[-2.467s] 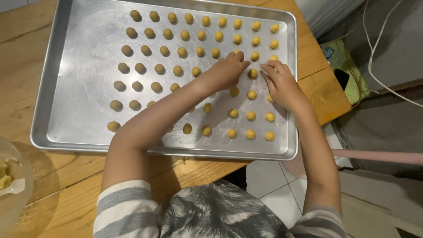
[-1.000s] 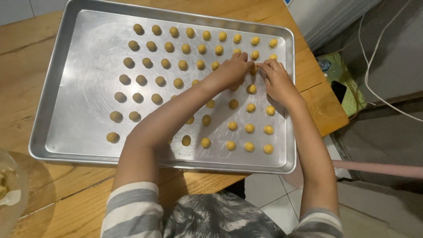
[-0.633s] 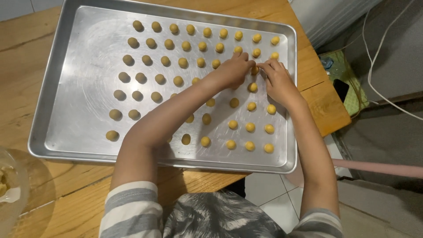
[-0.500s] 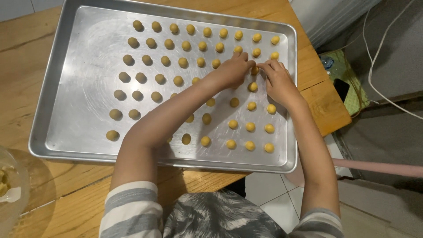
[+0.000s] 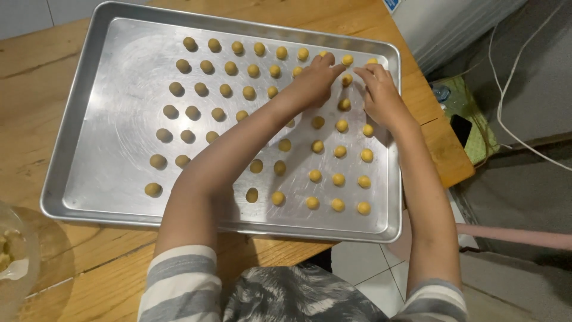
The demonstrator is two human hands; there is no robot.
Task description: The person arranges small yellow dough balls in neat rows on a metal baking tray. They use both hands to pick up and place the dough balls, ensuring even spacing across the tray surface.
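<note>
A small dough ball (image 5: 347, 60) is pinched between the fingertips of the left hand (image 5: 314, 80) and right hand (image 5: 379, 95), at the far right corner of the metal tray (image 5: 77, 119) on the wooden surface (image 5: 36, 77); both grips are nearly closed, equally near.

Small round yellow dough balls (image 5: 315, 175), dozens, sit in slanted rows on a rectangular silver baking tray (image 5: 83, 137). Rows run from the tray's far edge down toward its near right corner; the left third is bare metal. Balls are evenly spaced, not touching each other. One dough ball (image 5: 347, 60) near the far right corner lies between the fingertips of both hands.
</note>
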